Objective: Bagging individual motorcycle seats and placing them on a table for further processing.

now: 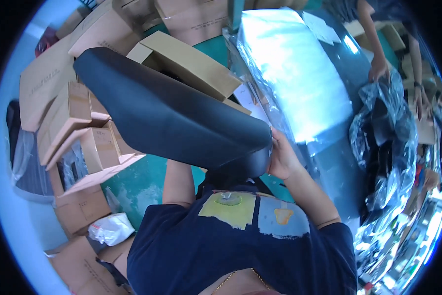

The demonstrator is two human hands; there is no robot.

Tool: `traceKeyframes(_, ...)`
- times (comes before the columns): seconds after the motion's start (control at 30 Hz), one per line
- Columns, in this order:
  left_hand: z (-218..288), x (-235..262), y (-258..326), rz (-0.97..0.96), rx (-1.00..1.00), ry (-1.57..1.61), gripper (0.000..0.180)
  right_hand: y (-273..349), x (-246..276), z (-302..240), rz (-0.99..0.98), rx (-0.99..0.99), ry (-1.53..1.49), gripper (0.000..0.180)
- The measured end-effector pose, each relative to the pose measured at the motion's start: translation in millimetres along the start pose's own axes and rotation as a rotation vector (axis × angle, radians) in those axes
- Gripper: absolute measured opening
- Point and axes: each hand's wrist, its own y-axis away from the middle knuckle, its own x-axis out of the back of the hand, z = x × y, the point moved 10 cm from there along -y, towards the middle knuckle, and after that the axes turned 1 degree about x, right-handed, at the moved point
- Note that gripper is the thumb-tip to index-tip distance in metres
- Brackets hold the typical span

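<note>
A long black padded seat [167,108], like a motorcycle seat, is held up at a slant in front of my chest. Its far end points to the upper left, and the near end sits by my right hand [282,155]. That hand is closed on the near end, its fingers wrapped round the edge. My left forearm [178,182] goes up beneath the seat; the left hand itself is hidden behind it, so its fingers cannot be seen. Just beyond the seat lies an open cardboard box [191,61].
Cardboard boxes [49,81] are stacked at the left, above a green floor [137,189] and a white plastic bag [111,229]. To the right, a dark table [336,177] bears shiny plastic sheeting [294,73]. Another person's hand [378,69] touches plastic-wrapped black parts [385,132].
</note>
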Motion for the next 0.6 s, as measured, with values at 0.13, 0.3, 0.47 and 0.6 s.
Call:
traceKeyframes(0.13, 1, -46, -30, -0.086, 0.08, -0.195, 0.038, 15, 20, 2, -0.188, 0.032, -0.169, 0.042)
traceKeyframes(0.3, -16, -104, -47, -0.2, 0.092, -0.41, 0.039, 38, 30, 0, -0.338, 0.162, -0.108, 0.054)
traceKeyframes(0.47, 80, -115, 90, -0.32, 0.109, -0.638, 0.04, 68, 100, -17, 0.128, 0.56, 0.228, 0.06)
traceKeyframes(0.6, -65, -159, 32, -0.401, 0.141, -0.734, 0.04, 68, 120, -15, 0.251, 0.523, 0.1, 0.061)
